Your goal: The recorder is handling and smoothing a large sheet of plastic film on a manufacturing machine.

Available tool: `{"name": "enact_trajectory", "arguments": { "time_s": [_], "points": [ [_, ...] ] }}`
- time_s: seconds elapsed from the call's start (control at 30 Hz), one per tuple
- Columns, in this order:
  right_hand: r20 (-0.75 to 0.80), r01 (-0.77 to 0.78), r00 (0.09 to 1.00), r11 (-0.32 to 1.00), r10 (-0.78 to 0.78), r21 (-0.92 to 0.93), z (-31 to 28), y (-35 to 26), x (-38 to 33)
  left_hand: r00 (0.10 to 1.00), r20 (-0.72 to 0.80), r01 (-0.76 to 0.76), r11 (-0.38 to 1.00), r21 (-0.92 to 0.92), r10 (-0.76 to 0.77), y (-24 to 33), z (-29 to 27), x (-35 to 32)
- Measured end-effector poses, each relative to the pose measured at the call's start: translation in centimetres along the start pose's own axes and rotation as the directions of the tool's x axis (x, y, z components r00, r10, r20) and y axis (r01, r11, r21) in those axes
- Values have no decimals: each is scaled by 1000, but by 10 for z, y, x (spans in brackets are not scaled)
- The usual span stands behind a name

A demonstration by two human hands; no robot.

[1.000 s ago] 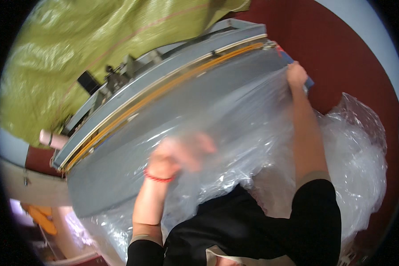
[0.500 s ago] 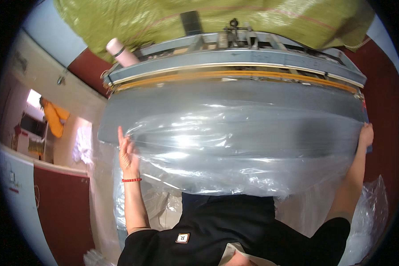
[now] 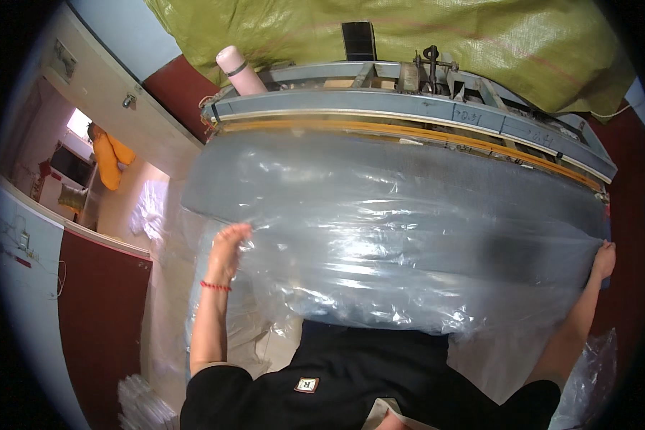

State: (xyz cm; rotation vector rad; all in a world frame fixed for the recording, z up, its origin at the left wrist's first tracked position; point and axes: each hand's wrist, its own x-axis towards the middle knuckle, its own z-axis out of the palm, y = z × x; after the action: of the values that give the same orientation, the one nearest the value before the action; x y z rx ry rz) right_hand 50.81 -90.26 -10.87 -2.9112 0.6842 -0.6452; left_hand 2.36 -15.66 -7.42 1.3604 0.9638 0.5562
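Note:
A wide, clear plastic sheet (image 3: 423,244) lies in shiny creases over a grey work surface (image 3: 215,161) in front of me. My right hand (image 3: 604,259) is closed on the sheet's right edge, with that arm stretched far out. On the left, my left hand (image 3: 227,251), with a red bead bracelet on the wrist, is at the sheet's left side. Its fingers are bent over toward the right and look closed on the plastic, though their tips are slightly blurred. The sheet's near edge hangs close to my body.
Behind the surface runs a grey metal frame (image 3: 337,100) with orange strips (image 3: 380,132) along it. A pink bottle (image 3: 240,70) and a dark phone-like slab (image 3: 358,41) stand there, before a yellow-green tarp (image 3: 473,36). More plastic (image 3: 145,405) is heaped lower left. A person (image 3: 110,158) in orange is beyond the doorway.
My left hand's stretched fingers have bent inward to the right. The plastic now covers more of the surface's far left. The whole view has shifted, with the frame now farther right.

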Motion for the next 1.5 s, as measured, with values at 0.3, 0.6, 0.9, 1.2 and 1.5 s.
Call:
{"name": "enact_trajectory", "arguments": {
  "time_s": [0.3, 0.6, 0.9, 1.2, 1.5],
  "points": [
    [-10, -3, 1000, 1000, 2, -25, 6, 10, 1, 967, 99, 219, 965, 144, -234, -46, -14, -37],
    [27, -42, 999, 999, 42, -10, -5, 11, -1, 632, 359, -671, 253, 697, 687, 22, 35, -10],
    [176, -180, 983, 397, 49, 900, 30, 75, 31, 595, 605, -757, 117, 642, 529, 27, 91, 80],
    [262, -263, 965, 153, 27, 953, -54, 145, 41, 665, 201, -560, 302, 771, 719, 35, 113, 122],
    [306, -298, 952, 271, 15, 915, -54, 113, 76, 763, 184, -590, 552, 589, 620, 60, 115, 140]
  ]
}}
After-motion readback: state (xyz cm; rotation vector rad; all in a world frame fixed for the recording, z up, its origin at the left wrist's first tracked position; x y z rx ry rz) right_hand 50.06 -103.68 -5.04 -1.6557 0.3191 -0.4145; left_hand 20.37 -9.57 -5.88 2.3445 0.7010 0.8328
